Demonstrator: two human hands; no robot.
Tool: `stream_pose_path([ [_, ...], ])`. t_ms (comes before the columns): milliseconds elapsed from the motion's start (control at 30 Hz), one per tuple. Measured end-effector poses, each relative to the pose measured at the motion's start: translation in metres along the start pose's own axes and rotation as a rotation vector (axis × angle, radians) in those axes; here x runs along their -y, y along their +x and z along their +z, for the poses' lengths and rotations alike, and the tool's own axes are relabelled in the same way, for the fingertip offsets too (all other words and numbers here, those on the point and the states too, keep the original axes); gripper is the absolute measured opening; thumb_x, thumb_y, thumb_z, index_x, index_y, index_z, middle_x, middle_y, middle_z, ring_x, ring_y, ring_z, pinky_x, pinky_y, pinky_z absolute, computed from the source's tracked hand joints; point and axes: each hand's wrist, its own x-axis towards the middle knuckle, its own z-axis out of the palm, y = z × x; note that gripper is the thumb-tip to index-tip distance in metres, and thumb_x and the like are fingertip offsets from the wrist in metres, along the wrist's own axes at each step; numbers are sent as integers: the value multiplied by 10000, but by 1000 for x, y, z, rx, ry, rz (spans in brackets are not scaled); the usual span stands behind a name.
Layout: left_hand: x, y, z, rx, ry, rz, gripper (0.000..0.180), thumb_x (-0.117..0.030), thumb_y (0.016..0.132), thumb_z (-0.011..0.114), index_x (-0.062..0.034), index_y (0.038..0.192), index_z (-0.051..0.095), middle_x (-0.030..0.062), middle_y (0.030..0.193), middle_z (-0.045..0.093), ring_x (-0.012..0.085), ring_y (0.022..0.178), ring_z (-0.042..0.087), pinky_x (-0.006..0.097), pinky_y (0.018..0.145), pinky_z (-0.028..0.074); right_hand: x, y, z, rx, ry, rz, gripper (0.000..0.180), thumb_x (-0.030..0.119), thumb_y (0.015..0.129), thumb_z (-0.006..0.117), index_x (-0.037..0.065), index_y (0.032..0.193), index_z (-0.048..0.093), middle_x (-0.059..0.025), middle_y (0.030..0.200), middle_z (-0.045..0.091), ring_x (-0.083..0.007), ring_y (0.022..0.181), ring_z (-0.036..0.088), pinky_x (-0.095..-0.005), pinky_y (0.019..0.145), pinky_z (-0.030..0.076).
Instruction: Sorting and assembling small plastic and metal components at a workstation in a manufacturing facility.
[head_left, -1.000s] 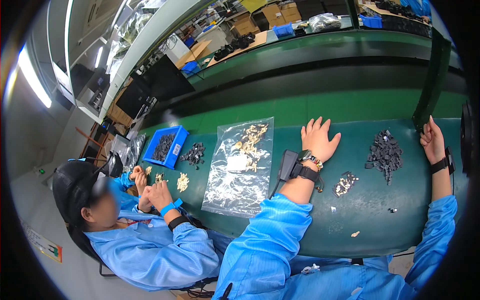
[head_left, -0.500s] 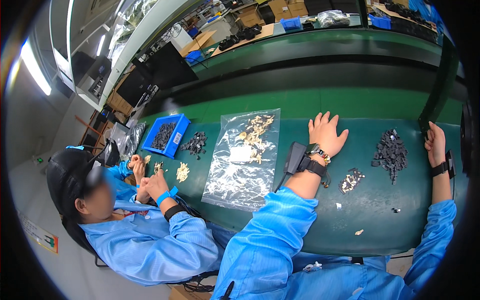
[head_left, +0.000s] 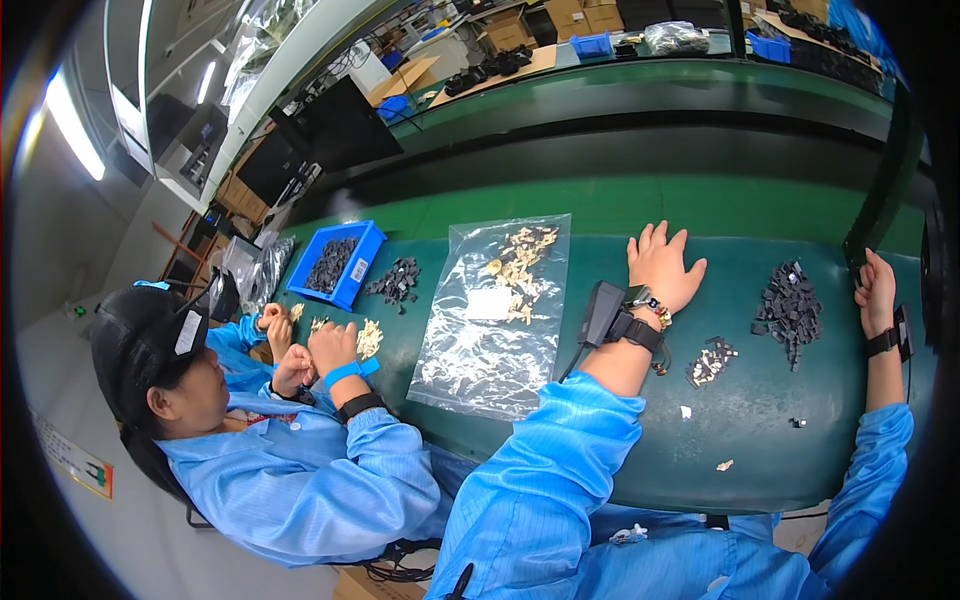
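Green surface spreads across the view, with cartons beyond it at one o'clock, a lit tube at ten and a co-worker in a blue jacket and black cap at eight.

The left hand lies palm down on the surface, its grip wide open, fingers splayed, with hold of nothing. Its wrist carries a black box on a strap and a beaded bracelet. From this hand, the black pile of small blocks sits between three and four o'clock, and the mixed pile of cream and dark bits at five. A white bit lies near six o'clock, and a cream bit lies farther off toward half past five.

The right hand is out at three o'clock of the view, at the foot of a dark post. Its grip is partly curled; whether it has hold of the post, I cannot tell.

Toward nine o'clock from the left hand, a clear bag lies flat, with cream parts and a white label showing. Past it, toward ten, stands a blue bin of black blocks.
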Motion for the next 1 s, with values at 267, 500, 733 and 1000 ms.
stream_pose_path([
  [267, 1, -2, 2, -27, -8, 10, 568, -392, 799, 622, -72, 1264, 560, 216, 1393, 419, 366, 1343, 304, 525, 1112, 195, 0, -7, 1, -19, -45, 2, 387, 300, 963, 503, 184, 627, 352, 77, 514, 257, -36, 390, 200, -205, 353, 172],
  [500, 0, 3, 5, -55, -26, 21, 564, -377, 786, 632, -53, 1243, 570, 228, 1380, 427, 372, 1332, 315, 529, 1106, 200, -8, 11, -18, 3, -175, -72, 394, 338, 977, 492, 168, 634, 397, 90, 492, 282, -31, 373, 215, -219, 369, 157],
  [733, 0, 1, 5, -45, -53, 18, 551, -353, 787, 640, -47, 1240, 574, 225, 1378, 429, 371, 1331, 315, 526, 1110, 197, -18, 16, -24, 8, -172, -65, 363, 344, 980, 488, 160, 670, 449, 89, 497, 320, -29, 387, 247, -205, 383, 190],
  [1000, -1, -1, 5, -59, -56, 22, 547, -350, 787, 644, -45, 1236, 576, 229, 1373, 436, 376, 1327, 322, 529, 1109, 195, -18, 12, -26, 5, -326, -103, 257, 351, 962, 522, 111, 952, 612, 58, 724, 582, -23, 632, 535, -153, 539, 380],
])
